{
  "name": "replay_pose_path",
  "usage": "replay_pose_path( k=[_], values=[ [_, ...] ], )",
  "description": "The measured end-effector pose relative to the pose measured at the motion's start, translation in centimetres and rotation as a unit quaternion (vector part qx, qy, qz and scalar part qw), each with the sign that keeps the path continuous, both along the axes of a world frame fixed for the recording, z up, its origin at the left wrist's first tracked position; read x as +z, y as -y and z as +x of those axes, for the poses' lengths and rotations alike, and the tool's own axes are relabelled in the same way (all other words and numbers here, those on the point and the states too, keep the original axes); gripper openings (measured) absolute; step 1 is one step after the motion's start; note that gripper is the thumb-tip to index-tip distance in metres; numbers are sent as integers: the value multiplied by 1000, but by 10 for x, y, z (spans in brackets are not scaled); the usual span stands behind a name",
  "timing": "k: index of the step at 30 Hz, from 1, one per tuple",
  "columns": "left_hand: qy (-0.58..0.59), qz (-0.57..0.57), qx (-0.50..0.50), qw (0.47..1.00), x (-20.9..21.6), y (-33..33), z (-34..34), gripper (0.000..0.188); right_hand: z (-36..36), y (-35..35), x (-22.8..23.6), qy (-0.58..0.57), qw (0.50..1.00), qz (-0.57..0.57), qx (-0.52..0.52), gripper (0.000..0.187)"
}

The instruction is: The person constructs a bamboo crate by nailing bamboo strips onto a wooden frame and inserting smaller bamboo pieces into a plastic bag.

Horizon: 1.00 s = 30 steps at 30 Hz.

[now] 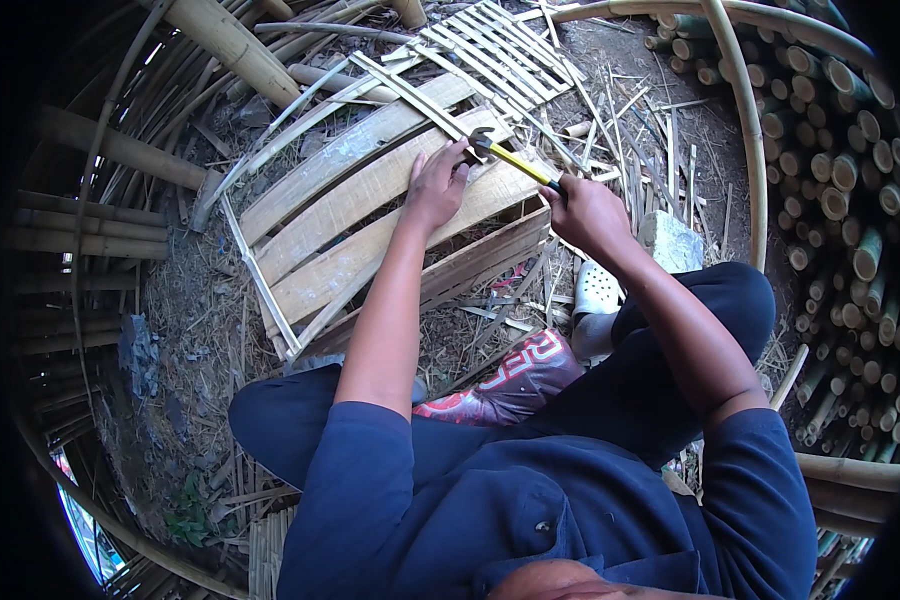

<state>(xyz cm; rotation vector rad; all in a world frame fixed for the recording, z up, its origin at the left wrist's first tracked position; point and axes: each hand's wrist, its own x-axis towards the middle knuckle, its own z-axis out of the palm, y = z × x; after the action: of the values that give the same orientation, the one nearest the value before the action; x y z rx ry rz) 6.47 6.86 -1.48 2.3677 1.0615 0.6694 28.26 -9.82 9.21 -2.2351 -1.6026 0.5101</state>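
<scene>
A low crate of pale wooden planks (342, 199) lies in front of me, gaps showing between its slats. Across its far right end runs a narrow bamboo strip (407, 92). My left hand (437, 190) rests on the planks with fingers apart, the index fingertip by the strip's near end. My right hand (592, 213) is closed around the black grip of a hammer (518, 165) with a yellow shaft. The dark hammer head is down at the crate's right end, close to my left fingertips. Whether a nail is under it cannot be made out.
A slatted bamboo panel (500, 55) lies beyond the crate. Stacked bamboo poles (840, 170) fill the right side. A pale block (670, 242) stands by my right knee, and a red printed bag (525, 380) lies between my legs. Bamboo scraps litter the ground.
</scene>
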Motion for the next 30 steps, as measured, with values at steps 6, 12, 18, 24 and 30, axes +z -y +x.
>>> replay_pose_path(
  k=[6,12,18,24,30],
  values=[
    [-6,-19,-10,1000,1,-3,-1,47,1,-2,-3,1,1000,8,0,42],
    [-20,-61,13,998,21,-5,6,40,0,0,3,-13,1000,-1,-1,41],
    [5,-15,67,998,22,6,23,49,-4,-2,8,-35,999,-8,-8,41],
    [2,-57,142,988,19,6,34,42,-3,-2,5,-38,999,-8,-13,41],
    [15,-49,141,989,9,2,32,35,-3,-1,3,-44,999,-7,-15,40]
  ],
)
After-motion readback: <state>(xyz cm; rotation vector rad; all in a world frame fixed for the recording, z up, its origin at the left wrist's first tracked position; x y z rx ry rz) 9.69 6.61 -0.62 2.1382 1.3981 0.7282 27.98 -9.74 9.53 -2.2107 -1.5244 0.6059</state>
